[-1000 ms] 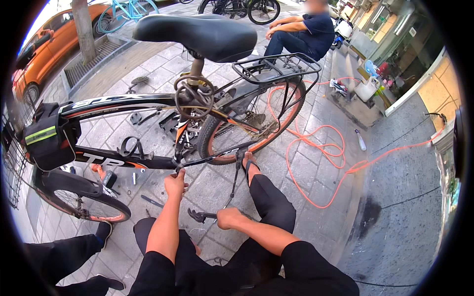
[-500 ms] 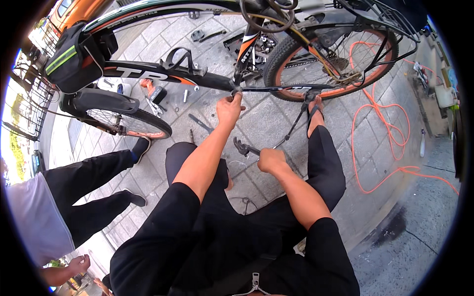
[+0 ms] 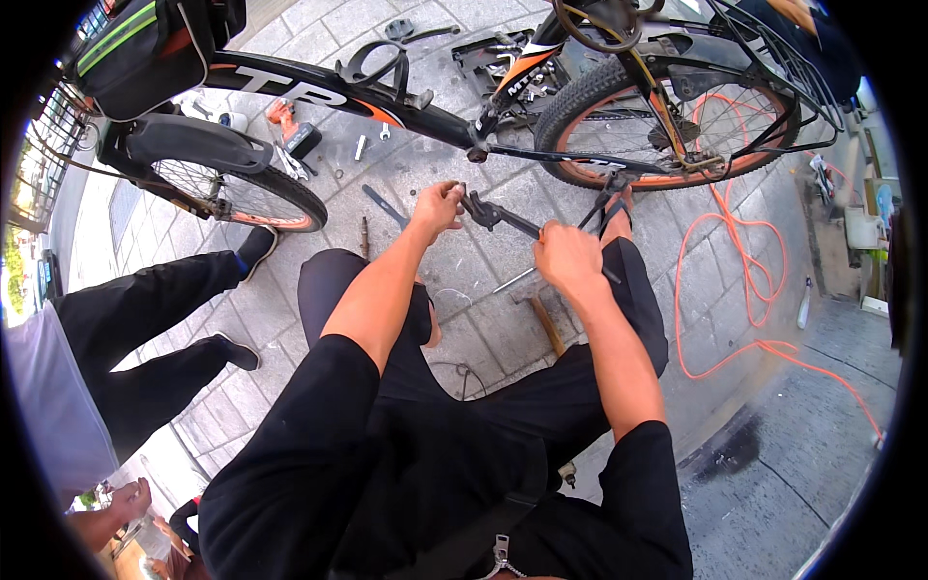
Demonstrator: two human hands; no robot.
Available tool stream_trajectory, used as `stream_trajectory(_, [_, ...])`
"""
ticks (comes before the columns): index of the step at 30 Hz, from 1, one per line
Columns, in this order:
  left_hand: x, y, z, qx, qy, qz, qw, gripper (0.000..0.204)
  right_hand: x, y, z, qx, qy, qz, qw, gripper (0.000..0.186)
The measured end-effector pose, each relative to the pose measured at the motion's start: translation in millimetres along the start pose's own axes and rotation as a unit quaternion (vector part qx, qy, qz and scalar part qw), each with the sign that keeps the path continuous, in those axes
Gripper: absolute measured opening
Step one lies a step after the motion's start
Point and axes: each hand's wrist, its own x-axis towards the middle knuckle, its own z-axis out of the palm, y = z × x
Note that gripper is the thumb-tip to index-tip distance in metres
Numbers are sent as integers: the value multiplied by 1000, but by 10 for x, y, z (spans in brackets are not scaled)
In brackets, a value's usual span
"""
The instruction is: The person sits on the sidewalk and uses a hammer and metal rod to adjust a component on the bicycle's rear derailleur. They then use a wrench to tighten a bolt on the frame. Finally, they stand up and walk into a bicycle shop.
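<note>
My right hand point(image 3: 568, 259) is closed around the handle of a long black wrench point(image 3: 512, 221) with a jawed head, held above the paving between my knees. At the head end, my left hand point(image 3: 440, 210) is closed, its fingertips pinched on something small that I cannot make out. The black and orange bicycle frame point(image 3: 416, 114) stands just beyond, with its bottom bracket point(image 3: 477, 154) a little above and past my left fingers. Neither hand touches the frame. My foot point(image 3: 620, 208) in a flip-flop is beside the rear wheel point(image 3: 667, 124).
An orange cordless drill point(image 3: 293, 129), a small spanner point(image 3: 385, 131) and a flat bar point(image 3: 385, 206) lie on the paving. A wooden handle point(image 3: 548, 326) lies between my legs. Orange cable point(image 3: 680, 290) loops at right. Another person point(image 3: 145, 319) stands at left.
My left hand has come away from the bottom bracket, down to the wrench head. My right hand has lifted the wrench up and right. The view has shifted slightly.
</note>
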Motion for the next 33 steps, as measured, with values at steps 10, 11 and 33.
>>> stream_trajectory(10, [205, 66, 288, -72, 55, 91, 992, 33, 386, 510, -378, -62, 168, -150, 972, 21])
stream_trajectory(11, [121, 103, 322, -112, 33, 71, 991, 32, 394, 564, -371, -39, 166, -147, 974, 21])
stream_trajectory(33, [107, 196, 410, -297, 57, 125, 945, 32, 969, 187, -1379, -164, 168, -330, 914, 23])
